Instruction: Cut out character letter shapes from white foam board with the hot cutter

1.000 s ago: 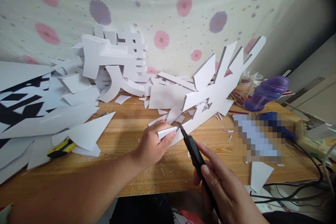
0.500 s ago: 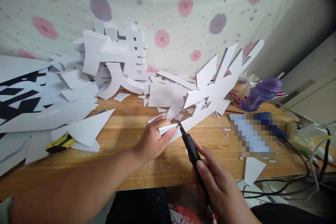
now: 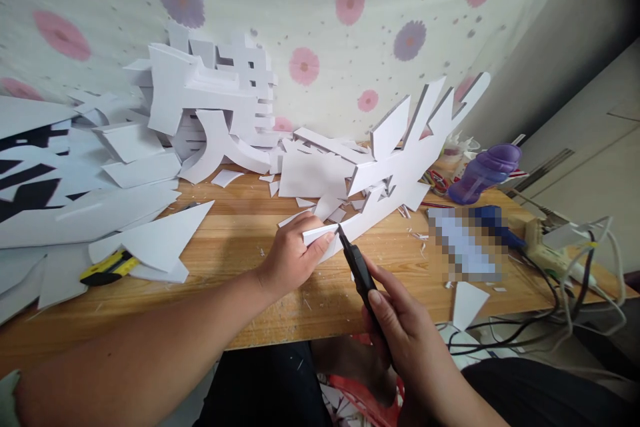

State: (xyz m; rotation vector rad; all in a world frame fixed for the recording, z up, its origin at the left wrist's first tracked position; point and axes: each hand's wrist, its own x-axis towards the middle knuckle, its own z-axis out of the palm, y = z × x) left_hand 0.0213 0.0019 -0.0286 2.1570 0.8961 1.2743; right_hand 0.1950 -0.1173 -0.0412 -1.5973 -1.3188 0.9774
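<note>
— Right now, what are the fingers doing?
— Left hand (image 3: 293, 257) pinches the near tip of the foam letter (image 3: 395, 170), thumb under, fingers on top. Right hand (image 3: 405, 333) is clenched round a black knife (image 3: 361, 273), its blade at that same tip, just beside the left thumb.
— How would the letter handle?
— Light and stiff, I'd judge, but thin in the strokes; those long arms look easy to snap or dent. It lies tilted, near end on the table (image 3: 240, 240), far end propped up toward the cloth (image 3: 310, 7). Best held close to the cut, on a broad stroke, fingers clear of the blade.
— And around it?
— Wooden top, littered with white shavings. Offcuts (image 3: 150, 247) piled left, a yellow cutter (image 3: 107, 268) half under one. More letters (image 3: 215, 107) stacked against the flowered cloth. Right side: a purple bottle (image 3: 483, 173), a glue gun (image 3: 553, 257), tangled cables (image 3: 550, 320) over the edge.
</note>
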